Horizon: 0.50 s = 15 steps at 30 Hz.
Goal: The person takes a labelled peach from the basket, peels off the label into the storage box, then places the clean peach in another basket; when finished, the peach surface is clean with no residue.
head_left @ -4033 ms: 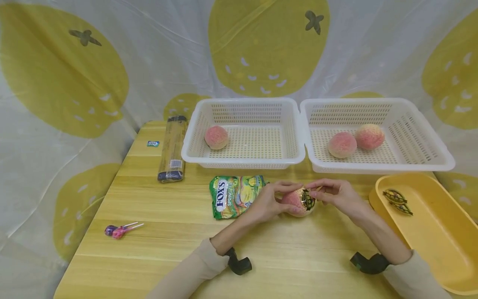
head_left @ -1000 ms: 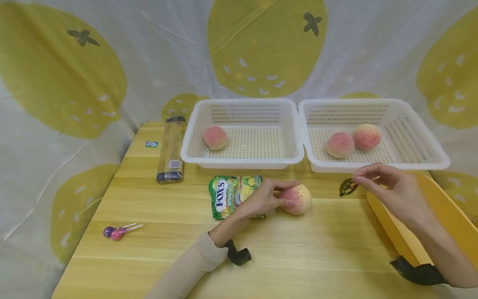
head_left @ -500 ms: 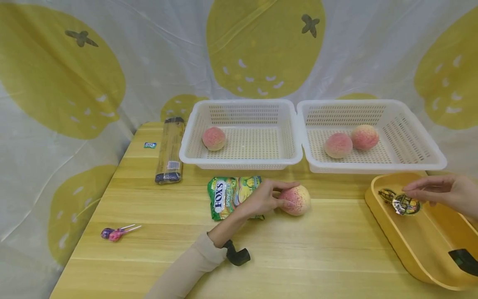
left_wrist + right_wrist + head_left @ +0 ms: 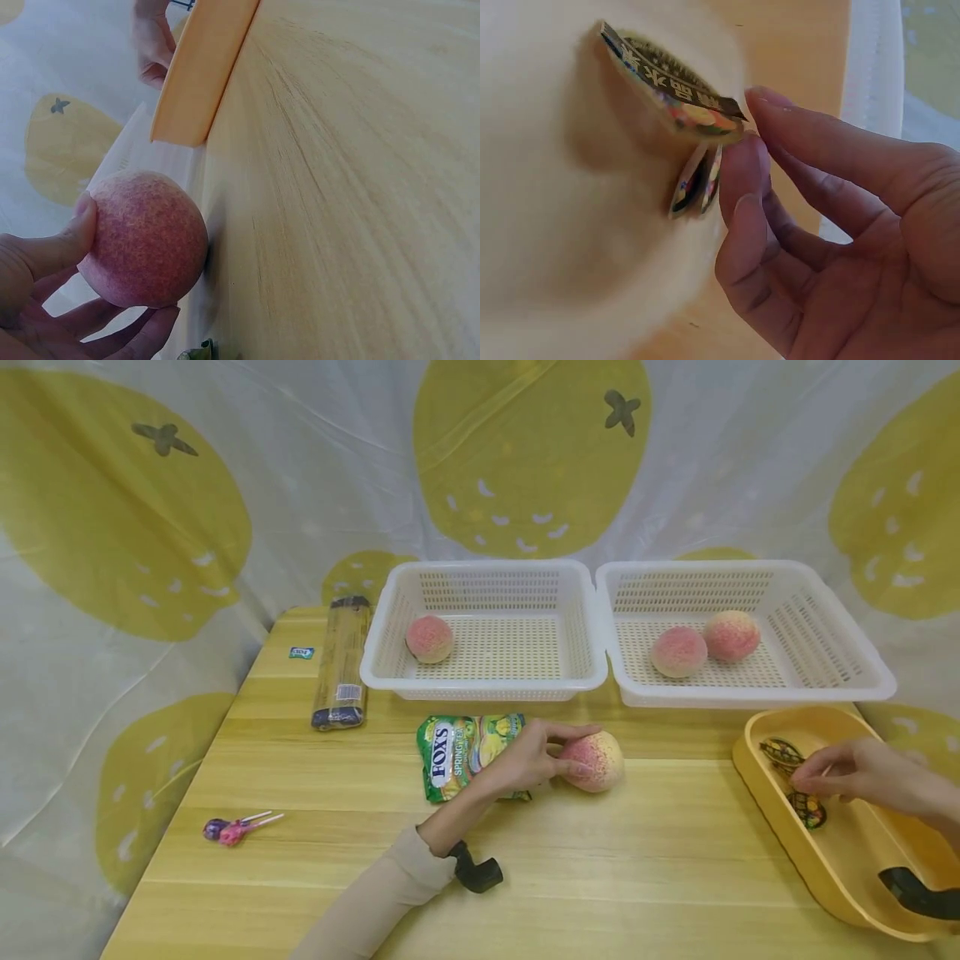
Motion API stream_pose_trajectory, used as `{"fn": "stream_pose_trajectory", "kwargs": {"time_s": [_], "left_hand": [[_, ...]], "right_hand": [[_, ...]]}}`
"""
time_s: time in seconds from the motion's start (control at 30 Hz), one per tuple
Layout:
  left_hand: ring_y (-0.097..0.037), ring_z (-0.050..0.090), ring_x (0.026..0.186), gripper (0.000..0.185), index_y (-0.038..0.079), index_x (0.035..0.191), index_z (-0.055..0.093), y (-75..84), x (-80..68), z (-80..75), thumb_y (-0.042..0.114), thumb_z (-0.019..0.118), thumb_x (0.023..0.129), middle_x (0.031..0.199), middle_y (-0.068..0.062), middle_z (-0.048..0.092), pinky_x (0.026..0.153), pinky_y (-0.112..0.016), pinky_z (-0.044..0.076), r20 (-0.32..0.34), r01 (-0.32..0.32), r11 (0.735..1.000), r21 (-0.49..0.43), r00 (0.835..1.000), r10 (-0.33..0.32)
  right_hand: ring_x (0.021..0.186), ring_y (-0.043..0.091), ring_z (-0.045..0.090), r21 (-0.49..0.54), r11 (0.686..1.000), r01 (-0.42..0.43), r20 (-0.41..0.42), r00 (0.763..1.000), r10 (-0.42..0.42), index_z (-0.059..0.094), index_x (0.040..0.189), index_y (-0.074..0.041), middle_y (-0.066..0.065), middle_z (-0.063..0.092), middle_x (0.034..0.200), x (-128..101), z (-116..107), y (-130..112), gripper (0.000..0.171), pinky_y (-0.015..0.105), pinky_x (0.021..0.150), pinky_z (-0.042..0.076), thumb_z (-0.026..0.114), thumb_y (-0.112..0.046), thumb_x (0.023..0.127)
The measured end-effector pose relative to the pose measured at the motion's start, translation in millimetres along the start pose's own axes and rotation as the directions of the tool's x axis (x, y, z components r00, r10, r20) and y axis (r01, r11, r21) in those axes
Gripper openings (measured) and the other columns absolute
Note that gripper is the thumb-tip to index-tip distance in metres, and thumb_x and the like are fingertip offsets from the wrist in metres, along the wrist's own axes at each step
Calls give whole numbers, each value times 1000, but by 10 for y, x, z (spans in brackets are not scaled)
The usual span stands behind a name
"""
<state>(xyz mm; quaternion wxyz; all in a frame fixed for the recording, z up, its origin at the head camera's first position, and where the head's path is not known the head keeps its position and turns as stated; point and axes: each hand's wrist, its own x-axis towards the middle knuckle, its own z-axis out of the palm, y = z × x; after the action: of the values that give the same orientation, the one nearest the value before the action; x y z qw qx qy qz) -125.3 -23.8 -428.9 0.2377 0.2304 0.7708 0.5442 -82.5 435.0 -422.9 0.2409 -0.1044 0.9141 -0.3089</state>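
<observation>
A pink-and-yellow peach (image 4: 596, 762) (image 4: 142, 236) lies on the wooden table (image 4: 637, 860). My left hand (image 4: 534, 762) (image 4: 45, 285) grips it from the left, thumb on top and fingers underneath. My right hand (image 4: 847, 772) (image 4: 817, 225) is over the yellow tray (image 4: 757, 785) (image 4: 555, 187) at the right, fingers loosely curled. Its fingertips touch dark printed stickers (image 4: 808, 808) (image 4: 671, 82) lying in the tray, and two more stand edge-on (image 4: 697, 180) by the middle finger. The thumb is hidden.
Two white baskets stand at the back: the left one (image 4: 480, 683) has one peach (image 4: 429, 637), the right one (image 4: 750, 697) has two (image 4: 678, 652). A green candy bag (image 4: 461, 752), a long dark packet (image 4: 341, 660), lollipops (image 4: 232, 827) and a small sweet (image 4: 302, 652) lie to the left.
My right hand peeled the sticker off the peach, carried it right into the yellow tray and lowered it among the others. My left hand kept hold of the peach.
</observation>
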Motion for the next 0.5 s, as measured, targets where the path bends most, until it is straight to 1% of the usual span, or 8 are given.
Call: {"fn": "stream_pose_trajectory", "kwargs": {"time_s": [0.03,0.1,0.2,0.27,0.33,0.4,0.43,0.5], "left_hand": [[-33,63,129,56,13,143,63,5,-1,1,1,77,90,149,-10,59,85,-19,54,-2,2,1000,0,1000,-2],[-33,62,129,56,13,142,63,12,-2,1,0,77,89,149,-10,60,85,-19,54,-6,5,1000,1,1000,-5],[-32,62,129,56,13,142,64,20,-3,-2,1,77,89,149,-10,60,86,-18,53,-10,6,1000,5,1000,-6],[-32,63,128,56,13,142,63,19,-3,-6,0,77,90,149,-10,60,85,-18,53,-11,8,1000,8,1000,-8],[-32,63,128,56,13,143,63,20,-4,-11,1,77,90,149,-10,60,84,-18,52,-11,9,1000,10,1000,-9],[-32,63,128,56,13,143,63,17,-3,-14,0,77,90,149,-10,60,83,-18,52,-13,10,1000,11,1000,-10],[-31,63,127,56,13,143,63,18,-4,-15,-1,76,90,149,-10,60,83,-18,52,-13,10,1000,10,1000,-10],[-31,63,128,56,13,142,63,22,-4,-16,-1,76,90,149,-10,60,87,-20,53,-16,8,1000,12,1000,-8]], "right_hand": [[78,-7,62,3,1000,1,-11,1000,-1,76,103,1,-20,75,89,5,7,2,18,23,63,52,66,-13,101],[80,-10,60,-15,1000,0,-53,999,-1,77,102,-1,-25,73,91,10,17,5,16,22,63,52,68,-13,100],[78,-8,60,-38,999,13,-157,987,-19,79,102,-7,-29,71,92,-2,-2,12,11,22,62,51,70,-12,98],[78,-6,61,-32,998,46,-204,978,-52,79,105,-10,-28,71,92,-16,-58,40,12,22,61,51,68,-10,99],[78,-1,63,6,996,88,-234,969,-84,77,110,-11,-23,72,93,-36,-149,89,18,23,62,52,61,-6,102],[80,0,64,43,994,98,-265,961,-83,75,114,-20,-20,72,93,-45,-275,145,27,22,62,52,54,-5,106],[80,1,64,68,991,117,-292,952,-93,74,116,-23,-18,72,92,-35,-344,184,30,22,62,53,51,-4,107],[80,-2,64,95,988,124,-334,939,-86,67,123,-34,-23,70,93,-7,-496,249,37,19,61,52,46,-7,110]]}}
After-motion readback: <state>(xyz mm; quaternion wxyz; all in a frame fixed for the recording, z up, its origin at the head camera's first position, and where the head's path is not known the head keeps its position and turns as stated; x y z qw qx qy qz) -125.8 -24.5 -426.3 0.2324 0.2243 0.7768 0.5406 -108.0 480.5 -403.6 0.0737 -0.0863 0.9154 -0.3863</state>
